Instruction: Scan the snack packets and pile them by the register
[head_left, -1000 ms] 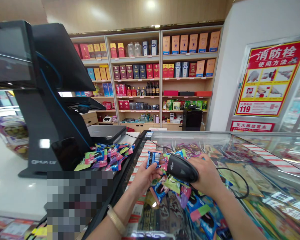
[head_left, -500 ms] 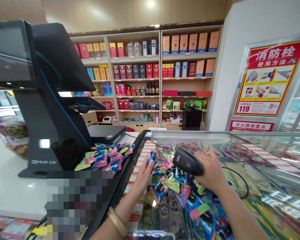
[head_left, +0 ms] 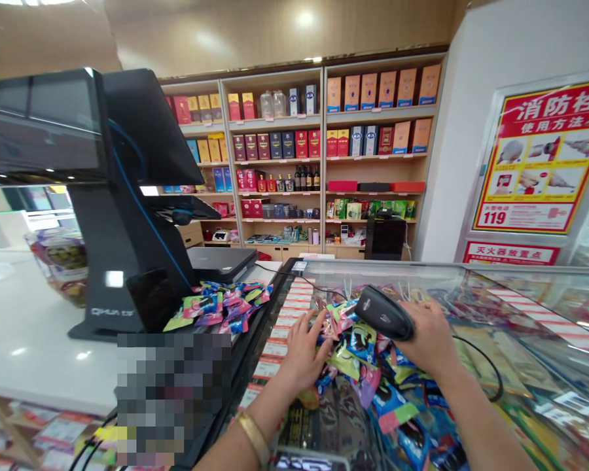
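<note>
My right hand [head_left: 430,337] grips a black barcode scanner [head_left: 383,315], whose head points left above a pile of small wrapped snack packets [head_left: 362,341]. The pile's wrappers are blue, green, pink and purple, and it lies on the glass display counter [head_left: 319,451]. On the pile's left edge rests my left hand [head_left: 304,353], fingers apart, touching pinkish packets; nothing shows in its grasp. A gold bracelet [head_left: 252,435] is on the left wrist.
Left of the glass, a second heap of packets [head_left: 230,304] lies beside the black checkout terminal [head_left: 144,261]. The scanner's cable [head_left: 488,360] loops to the right. Shelves of boxes [head_left: 294,140] stand behind, with a red and yellow poster [head_left: 544,163] at right.
My left hand held a blue packet and has let it go; it has moved onto the pile with its fingers spread. The scanner stays in my right hand. The view has shifted slightly left.
</note>
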